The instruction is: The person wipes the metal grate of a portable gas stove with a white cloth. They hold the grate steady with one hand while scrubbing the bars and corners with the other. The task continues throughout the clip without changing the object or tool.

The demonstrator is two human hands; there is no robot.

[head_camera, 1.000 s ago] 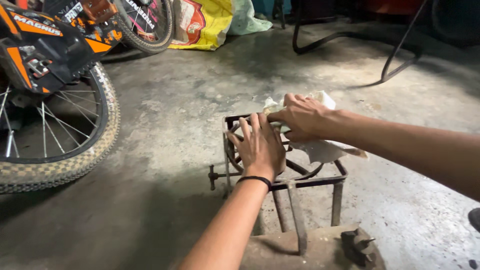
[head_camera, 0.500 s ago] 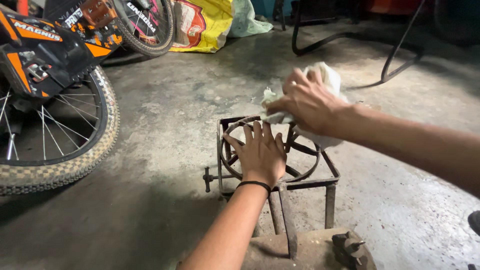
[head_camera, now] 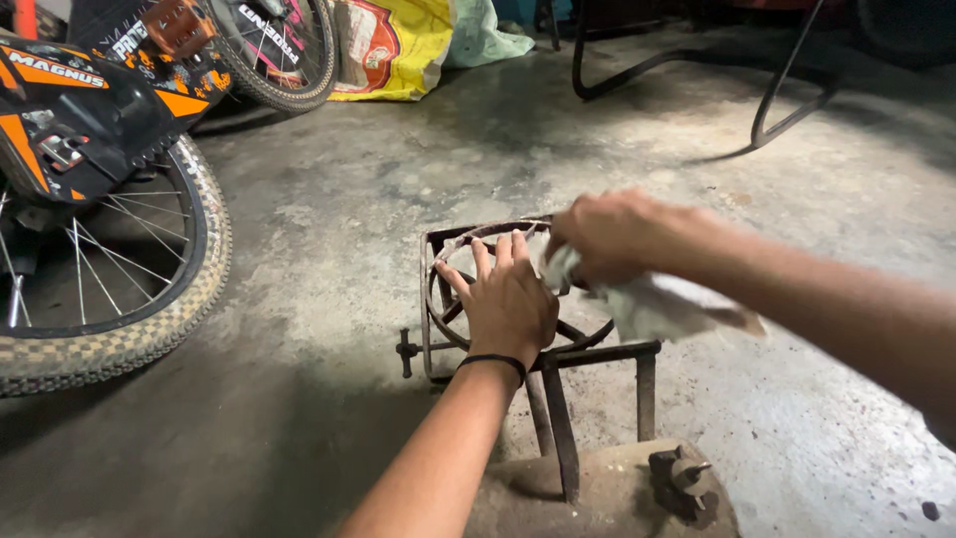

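Left hand (head_camera: 510, 304) lies flat, fingers spread, on the rusty square iron burner stand (head_camera: 438, 289), gripping nothing; right hand (head_camera: 612, 234) is closed around a crumpled white cloth (head_camera: 652, 304) at the stand's far right rim, just beyond the left fingertips.

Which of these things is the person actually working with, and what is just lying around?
In use: left hand pressed flat on the rusty metal stove frame; right hand gripping a white cloth.

Lying about: bicycle wheel, yellow sack, gas cylinder.
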